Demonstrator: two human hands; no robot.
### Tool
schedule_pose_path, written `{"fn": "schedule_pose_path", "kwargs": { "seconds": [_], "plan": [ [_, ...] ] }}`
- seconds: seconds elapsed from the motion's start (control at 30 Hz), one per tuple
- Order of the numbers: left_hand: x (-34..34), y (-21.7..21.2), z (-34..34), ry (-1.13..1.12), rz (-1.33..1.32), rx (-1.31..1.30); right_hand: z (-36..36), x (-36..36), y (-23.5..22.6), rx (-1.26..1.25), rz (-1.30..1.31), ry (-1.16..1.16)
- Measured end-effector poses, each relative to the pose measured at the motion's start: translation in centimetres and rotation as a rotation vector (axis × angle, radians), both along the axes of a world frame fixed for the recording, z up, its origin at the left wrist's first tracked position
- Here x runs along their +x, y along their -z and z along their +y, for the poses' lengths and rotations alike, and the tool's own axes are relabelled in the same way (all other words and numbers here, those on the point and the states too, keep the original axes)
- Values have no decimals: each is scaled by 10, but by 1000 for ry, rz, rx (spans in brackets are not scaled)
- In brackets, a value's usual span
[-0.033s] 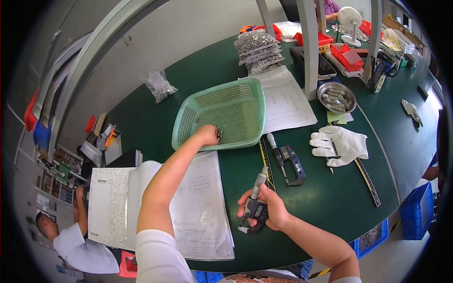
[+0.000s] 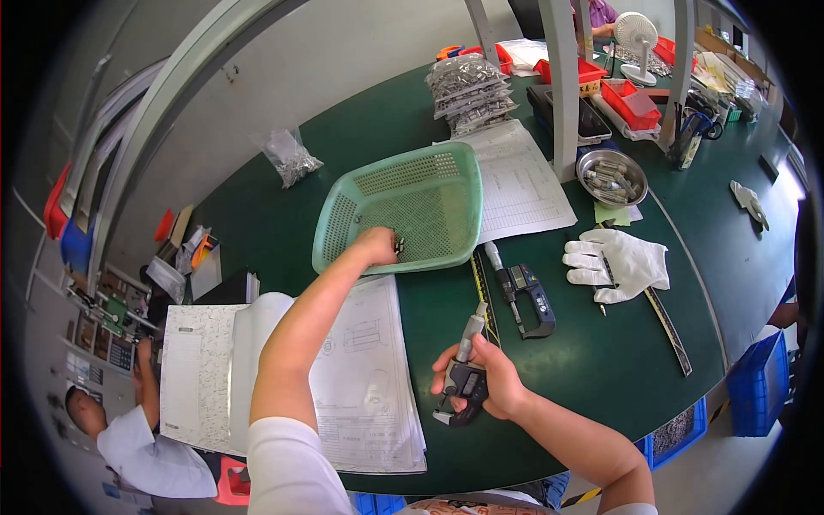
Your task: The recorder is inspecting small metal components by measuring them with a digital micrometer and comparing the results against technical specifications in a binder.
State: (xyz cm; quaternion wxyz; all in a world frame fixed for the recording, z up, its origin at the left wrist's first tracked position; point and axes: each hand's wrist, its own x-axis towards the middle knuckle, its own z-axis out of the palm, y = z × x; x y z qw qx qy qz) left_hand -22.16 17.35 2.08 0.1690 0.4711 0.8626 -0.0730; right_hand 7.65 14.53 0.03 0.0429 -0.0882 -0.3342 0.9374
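Note:
My left hand (image 2: 375, 246) reaches over the near wall of a green mesh basket (image 2: 468, 202). Its fingers curl down, mostly hidden, beside a small cluster of metal parts (image 2: 399, 245) on the basket floor. A grey and black digital micrometer (image 2: 465, 382) is gripped in my right hand (image 2: 499, 382), its thimble pointing up and away. Another digital micrometer (image 2: 534, 300), with a blue-black frame, lies on the green table just beyond that hand. Open paper drawings (image 2: 369, 378) lie under my left forearm.
Right of the micrometers a white glove (image 2: 631, 262) lies over a dark ruler (image 2: 669, 335). A metal bowl of parts (image 2: 614, 199) stands behind it, near a grey post (image 2: 564, 94). Bagged parts (image 2: 470, 90) are stacked behind the basket. A person (image 2: 154, 446) sits at left.

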Motion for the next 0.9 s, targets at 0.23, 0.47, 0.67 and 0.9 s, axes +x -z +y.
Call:
{"fn": "schedule_pose_path", "kwargs": {
  "seconds": [0.23,0.47,0.67,0.9],
  "plan": [
    [-4,-3,-1,-229,-187,57,-1,1,3,-21,2,14],
    [-36,-42,-36,-847,-1491,797,-3,-1,-1,-30,-7,10],
    [19,-77,-86,-860,-1756,1124,-1,2,1,-50,-3,27],
    [120,-29,-160,-740,-1683,942,-4,2,-3,-101,-76,101]
  ]
}}
